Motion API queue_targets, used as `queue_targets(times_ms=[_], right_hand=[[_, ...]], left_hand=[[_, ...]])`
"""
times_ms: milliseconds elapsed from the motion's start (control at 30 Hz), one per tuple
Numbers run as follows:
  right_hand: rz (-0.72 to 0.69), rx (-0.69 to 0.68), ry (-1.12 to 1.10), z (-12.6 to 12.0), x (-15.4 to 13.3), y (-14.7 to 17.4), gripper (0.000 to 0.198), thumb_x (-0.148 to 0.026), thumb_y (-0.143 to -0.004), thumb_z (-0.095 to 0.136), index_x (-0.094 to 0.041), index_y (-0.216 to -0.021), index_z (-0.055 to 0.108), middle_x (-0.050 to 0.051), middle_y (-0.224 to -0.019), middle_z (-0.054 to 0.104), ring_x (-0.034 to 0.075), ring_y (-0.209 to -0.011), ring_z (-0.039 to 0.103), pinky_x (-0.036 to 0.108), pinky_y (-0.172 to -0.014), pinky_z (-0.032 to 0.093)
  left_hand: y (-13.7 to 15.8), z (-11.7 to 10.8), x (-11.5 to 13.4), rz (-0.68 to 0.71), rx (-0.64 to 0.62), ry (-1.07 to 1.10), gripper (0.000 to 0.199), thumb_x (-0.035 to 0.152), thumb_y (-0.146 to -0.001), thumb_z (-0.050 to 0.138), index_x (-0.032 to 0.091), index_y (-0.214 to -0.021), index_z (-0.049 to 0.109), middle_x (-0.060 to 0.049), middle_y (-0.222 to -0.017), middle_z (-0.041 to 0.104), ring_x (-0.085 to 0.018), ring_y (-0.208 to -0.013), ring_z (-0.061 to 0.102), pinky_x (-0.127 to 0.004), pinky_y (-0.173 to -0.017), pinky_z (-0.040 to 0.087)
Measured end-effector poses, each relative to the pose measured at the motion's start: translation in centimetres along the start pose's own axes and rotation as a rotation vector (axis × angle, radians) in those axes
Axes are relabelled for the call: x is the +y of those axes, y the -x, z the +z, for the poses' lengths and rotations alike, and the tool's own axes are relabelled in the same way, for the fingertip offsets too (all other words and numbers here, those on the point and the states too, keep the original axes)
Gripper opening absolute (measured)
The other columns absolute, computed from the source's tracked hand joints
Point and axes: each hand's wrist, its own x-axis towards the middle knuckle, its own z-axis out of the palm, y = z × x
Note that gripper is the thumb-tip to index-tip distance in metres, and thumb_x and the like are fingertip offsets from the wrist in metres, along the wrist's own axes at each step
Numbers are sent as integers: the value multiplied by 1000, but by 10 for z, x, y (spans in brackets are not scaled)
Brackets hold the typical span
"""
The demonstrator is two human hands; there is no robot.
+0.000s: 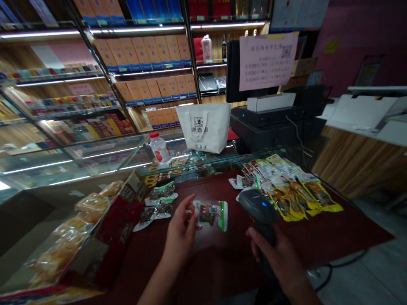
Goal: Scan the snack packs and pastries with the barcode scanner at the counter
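My left hand (182, 222) pinches the left end of a small clear snack packet (211, 215) with a green-edged end and dark pieces inside, held just over the dark red counter top. My right hand (275, 254) is wrapped round the handle of a black barcode scanner (259, 207), its head tilted toward the packet and a small blue light glowing on top. Left of my left hand lie several similar snack packets (160, 199). Beyond the scanner, yellow-edged snack packets (295, 197) are laid out in rows, with a few green-edged ones at their left.
An open cardboard box (117, 224) of wrapped bread stands at the left. Behind the counter top (203, 262) are a white paper bag (203, 127), a red-capped plastic bottle (160, 148) and a monitor (233, 72) bearing a pink notice. A cable (330, 271) hangs at the right edge.
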Motion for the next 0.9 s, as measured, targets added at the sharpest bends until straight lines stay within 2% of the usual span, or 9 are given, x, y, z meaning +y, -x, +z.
queue_targets(times_ms=[100,200,267,333,467,567,633,767,900], right_hand=[[-7,15,-4,9,-4,0,51,-57,-69,77,-16,-94,59,-3,-56,58,13,-48,51,24,-48,43],[-17,50,68,13,-4,2,45,-51,-68,77,-17,-93,60,-2,-58,60,15,-50,54,26,-50,45],[-40,91,110,14,-2,3,41,-48,-68,76,-17,-91,62,-1,-62,63,17,-54,57,28,-55,47],[-71,107,101,14,0,4,38,-47,-69,75,-18,-89,62,0,-65,65,18,-57,58,29,-58,48],[-65,97,62,14,0,5,36,-47,-70,73,-18,-88,62,-1,-63,63,17,-55,56,28,-55,47],[-58,116,65,15,-2,6,33,-46,-70,74,-18,-82,60,-2,-59,61,16,-53,55,27,-53,46],[-62,127,70,14,-1,7,34,-46,-70,75,-18,-79,59,-2,-57,59,15,-52,55,27,-52,46],[-52,120,59,14,3,5,38,-48,-68,77,-18,-82,59,-3,-54,57,15,-51,54,27,-52,44],[-62,119,21,12,3,2,39,-48,-69,78,-17,-88,61,-3,-57,58,15,-52,53,27,-54,45]], left_hand=[[22,12,15,-12,-71,34,49,41,-86,58,28,-133,53,-7,-102,61,-19,-78,65,-30,-61,58],[32,20,21,13,-44,55,46,39,-85,61,28,-130,57,-5,-96,63,-17,-74,65,-28,-64,58],[33,23,21,-29,-2,161,49,39,-81,67,27,-128,58,-2,-90,62,-15,-69,63,-27,-63,56],[31,24,20,-140,14,312,52,41,-73,75,23,-120,62,-1,-83,61,-13,-65,62,-25,-60,55],[30,24,26,-455,-62,560,47,44,-58,88,15,-90,71,-4,-83,67,-13,-66,63,-23,-60,55],[32,22,33,-565,-76,679,42,39,-53,92,12,-77,71,-5,-84,69,-11,-66,64,-22,-62,55],[33,20,35,-561,-76,704,41,39,-52,93,12,-73,71,-3,-78,68,-11,-64,62,-20,-60,55],[33,17,31,-462,-70,636,38,41,-57,90,13,-74,71,-1,-70,64,-8,-56,57,-16,-47,46],[32,19,26,-476,-101,599,40,39,-56,90,13,-76,68,0,-68,66,-10,-56,60,-18,-52,49]])
